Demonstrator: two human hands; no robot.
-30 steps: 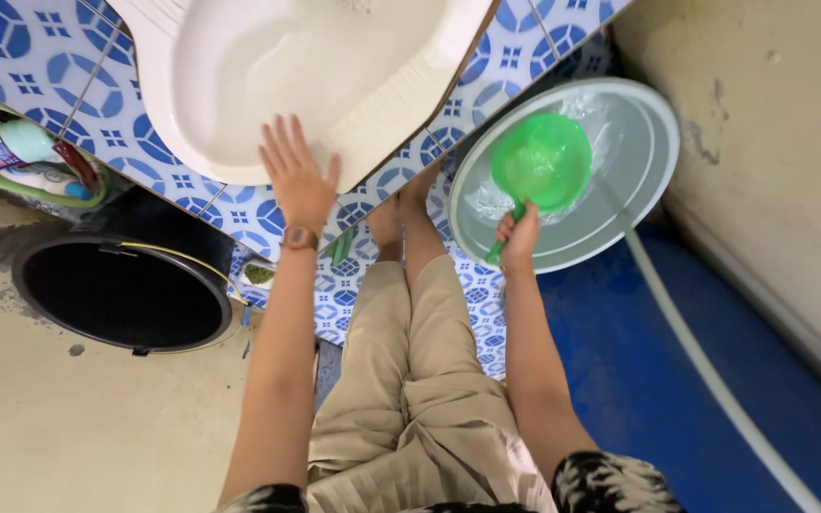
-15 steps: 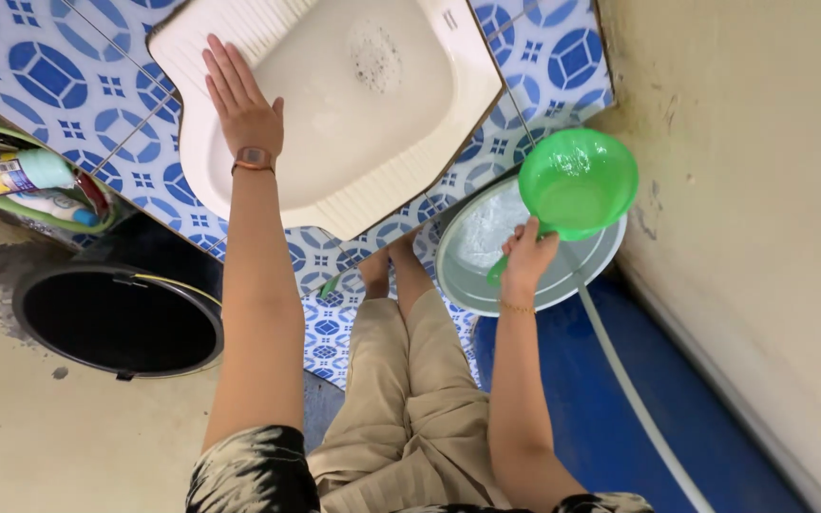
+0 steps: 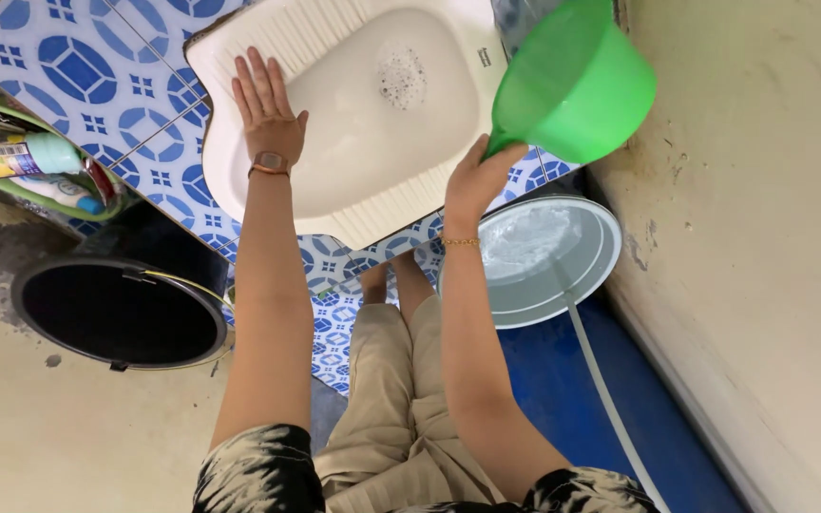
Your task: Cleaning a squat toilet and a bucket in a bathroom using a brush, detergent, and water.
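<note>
A white squat toilet pan [image 3: 334, 204] is set in blue patterned tiles [image 3: 68, 76], with foam near its drain hole. My left hand [image 3: 266, 104] lies flat with fingers spread on the pan's left rim; a watch sits on that wrist. My right hand [image 3: 477, 180] grips the handle of a green plastic dipper [image 3: 577, 85], which is raised and tilted above the pan's right edge. A pale round bucket [image 3: 591, 285] holding water stands below the dipper, beside my right forearm.
A black bucket [image 3: 121, 313] stands at the left on the concrete floor. A green basket [image 3: 11, 114] with bottles sits at the far left. A white hose [image 3: 610, 399] runs from the pale bucket across the blue floor. A beige wall [image 3: 772, 237] fills the right side.
My right hand has lifted the green dipper from over the pale bucket up to the pan's right edge. My left hand has stayed on the pan's left rim.
</note>
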